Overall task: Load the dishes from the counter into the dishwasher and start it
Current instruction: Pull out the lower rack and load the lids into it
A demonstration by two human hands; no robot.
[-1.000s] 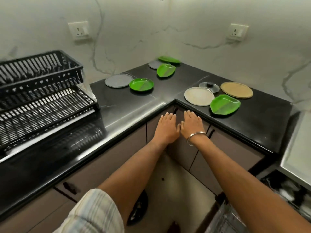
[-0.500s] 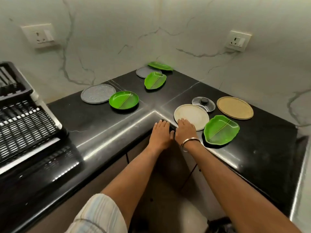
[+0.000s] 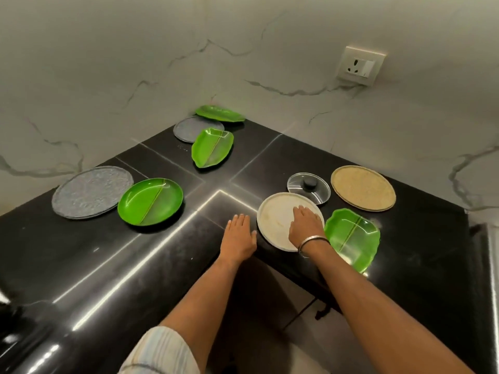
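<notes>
From the head camera, your right hand lies flat, fingers straight, on the round cream plate, likely to slide it toward the counter edge for lifting. Your left hand, open and holding nothing, rests on the black stone counter at the plate's nine o'clock, ready to catch it.

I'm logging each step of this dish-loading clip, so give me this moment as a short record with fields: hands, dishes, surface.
right hand: right hand lies flat, fingers straight, on the white plate
left hand: left hand flat on the black counter, beside that plate
green dishes: four, nearest one just right of the white plate
other dishes: two grey plates, tan plate, glass lid
lifted yet: nothing
</notes>
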